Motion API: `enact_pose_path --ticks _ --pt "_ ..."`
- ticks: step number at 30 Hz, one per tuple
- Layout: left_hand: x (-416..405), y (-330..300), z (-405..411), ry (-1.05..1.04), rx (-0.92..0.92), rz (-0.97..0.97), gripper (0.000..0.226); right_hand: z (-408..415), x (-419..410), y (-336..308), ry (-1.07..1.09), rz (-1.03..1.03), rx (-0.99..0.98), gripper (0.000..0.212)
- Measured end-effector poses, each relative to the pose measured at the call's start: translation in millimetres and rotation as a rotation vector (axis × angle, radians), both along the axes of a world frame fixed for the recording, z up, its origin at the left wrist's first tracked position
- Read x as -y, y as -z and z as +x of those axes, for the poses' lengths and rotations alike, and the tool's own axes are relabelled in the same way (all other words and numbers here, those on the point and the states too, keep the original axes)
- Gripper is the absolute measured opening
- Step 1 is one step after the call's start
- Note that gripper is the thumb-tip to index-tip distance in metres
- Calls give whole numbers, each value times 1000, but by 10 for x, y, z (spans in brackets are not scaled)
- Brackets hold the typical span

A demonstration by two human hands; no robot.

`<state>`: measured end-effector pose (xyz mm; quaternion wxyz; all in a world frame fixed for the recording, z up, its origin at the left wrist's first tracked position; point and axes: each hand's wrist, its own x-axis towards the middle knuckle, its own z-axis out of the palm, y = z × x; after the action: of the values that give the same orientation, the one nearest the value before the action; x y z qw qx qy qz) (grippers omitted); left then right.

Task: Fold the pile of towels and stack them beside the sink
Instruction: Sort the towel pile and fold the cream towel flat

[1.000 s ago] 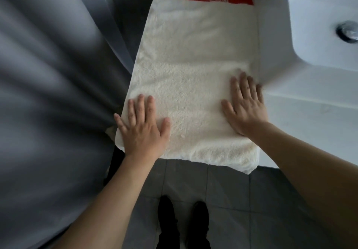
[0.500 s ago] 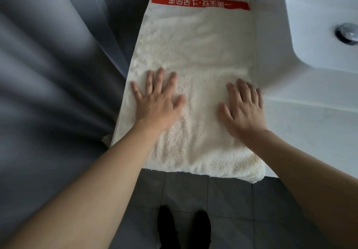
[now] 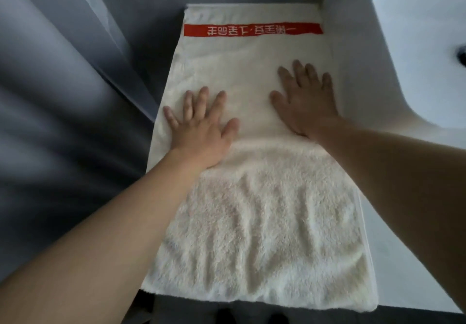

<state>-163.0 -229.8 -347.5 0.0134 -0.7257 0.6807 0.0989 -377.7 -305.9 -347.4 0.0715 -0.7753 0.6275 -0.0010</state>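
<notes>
A cream towel (image 3: 254, 222) with a red printed band (image 3: 252, 30) at its far end lies flat on the white counter left of the sink (image 3: 416, 46). Its near edge hangs slightly over the counter front. My left hand (image 3: 201, 126) presses palm down on the towel's left side, fingers spread. My right hand (image 3: 306, 101) lies flat on the right side, a little farther out. Neither hand grips the cloth.
A grey curtain (image 3: 63, 96) hangs along the left, close to the towel's edge. The white basin wall (image 3: 353, 58) rises right beside the towel. White counter (image 3: 393, 260) shows at the lower right. Dark floor tiles (image 3: 201, 313) lie below.
Both flat hands have slid away from me along the towel, toward the red band. The view has moved in closer over the towel.
</notes>
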Motion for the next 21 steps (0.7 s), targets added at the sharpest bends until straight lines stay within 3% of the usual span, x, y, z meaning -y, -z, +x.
enact_pose_path --ticks 4,9,13,21 --pt "92 -11 63 7 54 16 70 15 25 -31 3 -10 -2 66" --pt "1090 -201 12 3 125 -37 69 17 9 -55 19 -5 -22 67" --pt "1720 -240 -17 38 50 -43 68 28 25 -35 29 -14 -23 68" --pt "1834 -3 75 -78 15 19 75 18 15 -39 30 -19 -7 69"
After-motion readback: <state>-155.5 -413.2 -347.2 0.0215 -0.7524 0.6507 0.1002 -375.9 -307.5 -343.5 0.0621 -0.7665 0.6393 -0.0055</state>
